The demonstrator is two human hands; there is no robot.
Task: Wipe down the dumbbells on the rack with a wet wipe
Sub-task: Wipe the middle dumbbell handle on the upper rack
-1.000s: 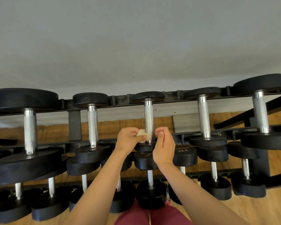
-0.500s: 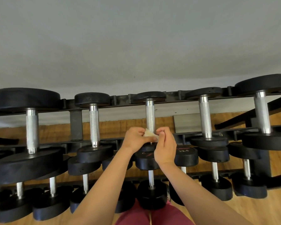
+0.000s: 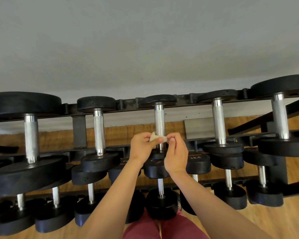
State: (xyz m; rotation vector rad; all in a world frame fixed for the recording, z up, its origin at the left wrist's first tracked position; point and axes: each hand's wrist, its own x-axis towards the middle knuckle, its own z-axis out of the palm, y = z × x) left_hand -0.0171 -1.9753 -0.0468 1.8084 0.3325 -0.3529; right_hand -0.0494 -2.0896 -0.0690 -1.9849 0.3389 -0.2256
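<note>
Head view, left hand (image 3: 141, 149) and right hand (image 3: 176, 156) fingers curled, both pinching wet wipe (image 3: 154, 136) around centre dumbbell handle (image 3: 159, 121)

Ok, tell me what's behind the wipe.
Behind the wipe stands the middle dumbbell's metal handle. The left hand and right hand pinch the wipe's ends. The strip of handle right behind it is covered.

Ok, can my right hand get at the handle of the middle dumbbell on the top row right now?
Probably yes. The right hand sits just right of that handle, pinching one end of the wipe with the left hand on the other; nothing stands between.
</note>
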